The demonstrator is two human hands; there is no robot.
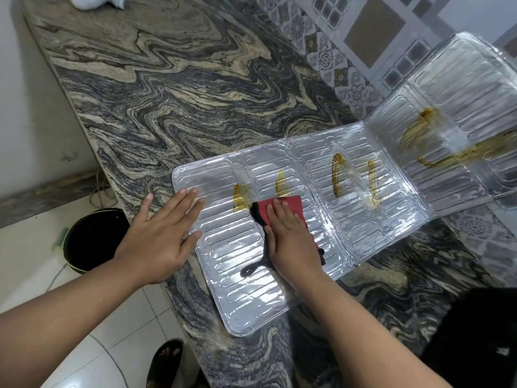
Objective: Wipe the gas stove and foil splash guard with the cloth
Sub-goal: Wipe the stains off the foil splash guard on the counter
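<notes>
The silver foil splash guard (321, 219) lies mostly flat on the marbled counter, its far right panel raised against the tiled wall. Yellow-brown grease streaks (337, 175) mark several panels. My left hand (165, 233) rests flat, fingers spread, on the guard's left edge. My right hand (291, 236) presses a red cloth with black trim (264, 207) onto the left-middle panel, just below two grease streaks. A black loop of the cloth trails toward me. The gas stove is not clearly in view.
The grey-and-cream marbled counter (181, 88) stretches away to the upper left. A white object (95, 1) sits at its far end. A dark round bucket (92, 239) stands on the white floor tiles at left. A dark shape (475, 331) fills the lower right.
</notes>
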